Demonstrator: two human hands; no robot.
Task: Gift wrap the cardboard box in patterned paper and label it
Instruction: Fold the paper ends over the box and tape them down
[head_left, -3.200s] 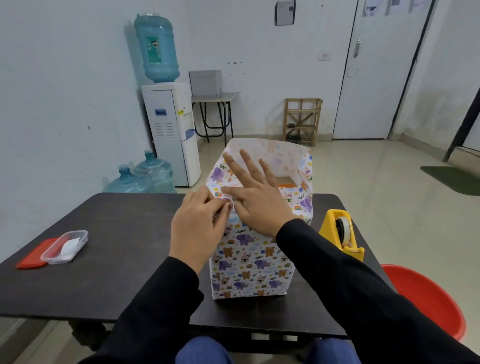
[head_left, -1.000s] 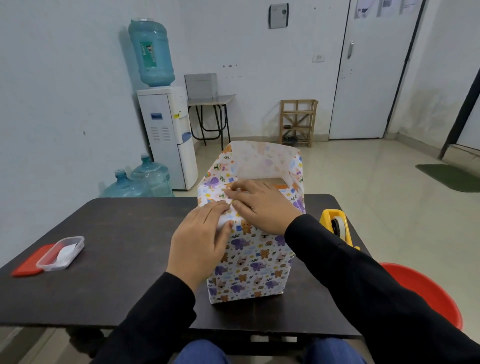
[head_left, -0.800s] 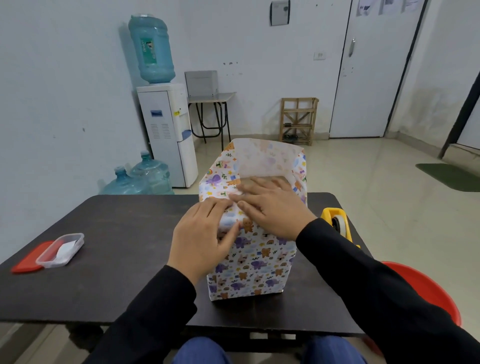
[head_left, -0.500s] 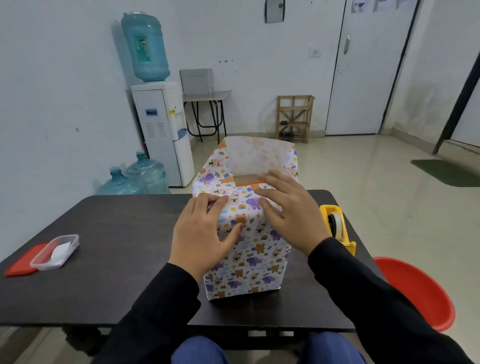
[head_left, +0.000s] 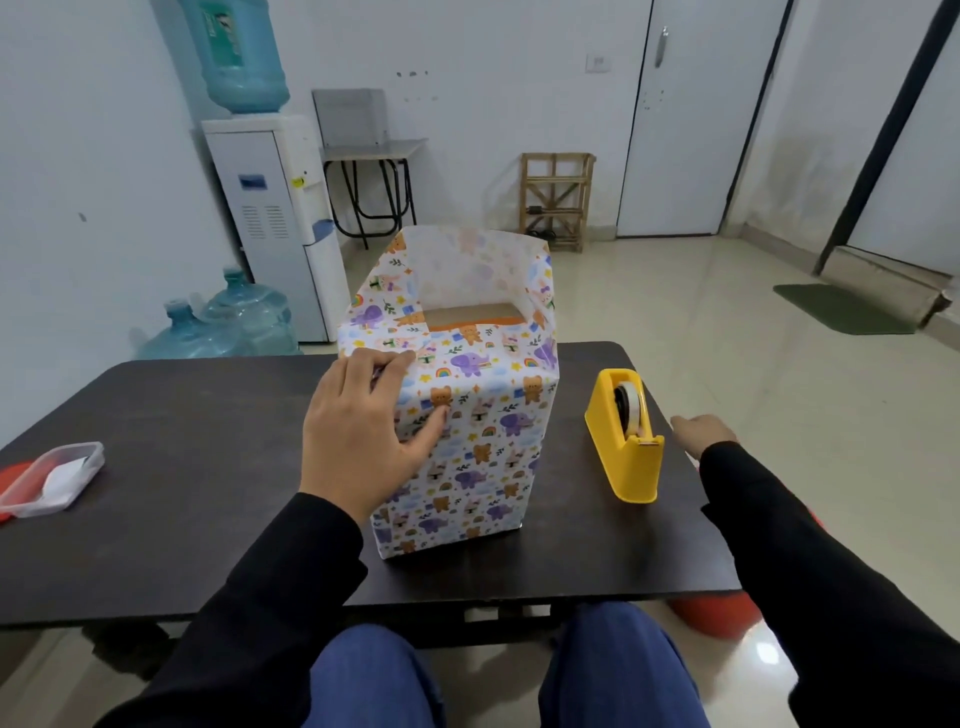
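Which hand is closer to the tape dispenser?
Right. The right hand is right of the tape dispenser, apart; the left hand presses the wrapped box to its left.

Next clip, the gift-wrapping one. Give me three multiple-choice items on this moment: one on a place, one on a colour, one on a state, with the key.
1. Where does the tape dispenser stand relative to the wrapped box?
A) to its left
B) on top of it
C) to its right

2. What colour is the tape dispenser?
A) yellow
B) green
C) white

3. How is the top of the box?
A) fully covered
B) partly uncovered, far flap upright
C) bare of paper

Key: 1 C, it sits on the table between the box and the right hand; 2 A, its body is plain yellow; 3 B, brown cardboard shows behind the fold that the left hand presses.
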